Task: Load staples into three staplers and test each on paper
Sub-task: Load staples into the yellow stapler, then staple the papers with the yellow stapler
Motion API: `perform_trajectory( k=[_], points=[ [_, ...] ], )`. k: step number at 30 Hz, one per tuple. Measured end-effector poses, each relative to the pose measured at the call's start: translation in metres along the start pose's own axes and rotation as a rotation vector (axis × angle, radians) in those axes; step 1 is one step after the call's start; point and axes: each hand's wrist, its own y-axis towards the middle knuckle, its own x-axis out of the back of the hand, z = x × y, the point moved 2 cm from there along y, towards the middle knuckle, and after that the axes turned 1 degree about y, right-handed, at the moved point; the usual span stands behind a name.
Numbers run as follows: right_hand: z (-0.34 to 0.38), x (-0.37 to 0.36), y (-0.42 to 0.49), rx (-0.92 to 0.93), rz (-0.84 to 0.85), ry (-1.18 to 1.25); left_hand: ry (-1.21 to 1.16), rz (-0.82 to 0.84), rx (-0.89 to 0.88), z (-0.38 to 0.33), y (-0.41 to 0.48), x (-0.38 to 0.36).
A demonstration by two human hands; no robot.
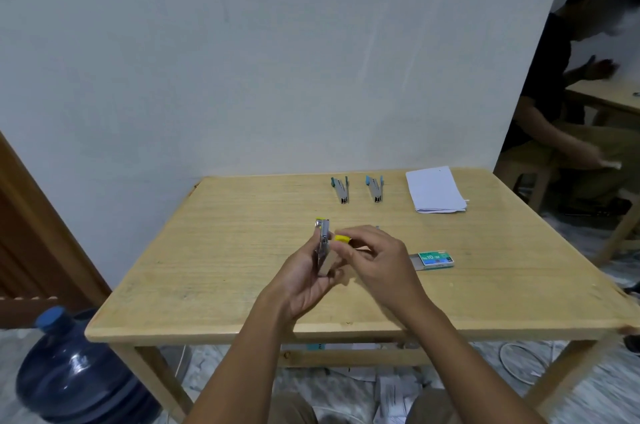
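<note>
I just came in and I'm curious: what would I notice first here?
First, the two hands over the table: the left hand grips a yellow stapler upright, and the right hand pinches its yellow end. A green staple box lies to their right; white paper sits at the far right corner.

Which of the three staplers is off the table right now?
The yellow-ended metal stapler, gripped in the left hand; the two blue-ended metal staplers lie on the wooden table's far side.
</note>
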Motion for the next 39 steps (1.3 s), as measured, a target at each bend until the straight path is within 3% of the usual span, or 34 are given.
perform_trajectory(
  k=[6, 10, 12, 19, 32, 39],
  points=[
    [-0.016, -0.009, 0.024, -0.305, -0.068, 0.086, 0.151, 0.078, 0.024, 0.0, -0.001, -0.003],
    [-0.021, -0.015, 0.024, -0.562, 0.18, 0.388, 0.179, 0.15, 0.017, -0.001, -0.002, -0.002],
    [-0.018, -0.017, 0.024, -0.575, 0.213, 0.473, 0.174, 0.179, 0.014, -0.001, -0.001, -0.001],
    [-0.015, -0.022, 0.026, -0.638, 0.076, 0.581, 0.073, 0.242, 0.019, -0.001, 0.0, -0.006],
    [-0.009, -0.022, 0.021, -0.641, -0.035, 0.556, 0.062, 0.181, 0.049, -0.002, -0.009, -0.013],
    [0.0, 0.008, 0.016, -0.509, -0.179, 0.468, 0.289, 0.083, 0.008, -0.003, -0.007, -0.02]
  ],
)
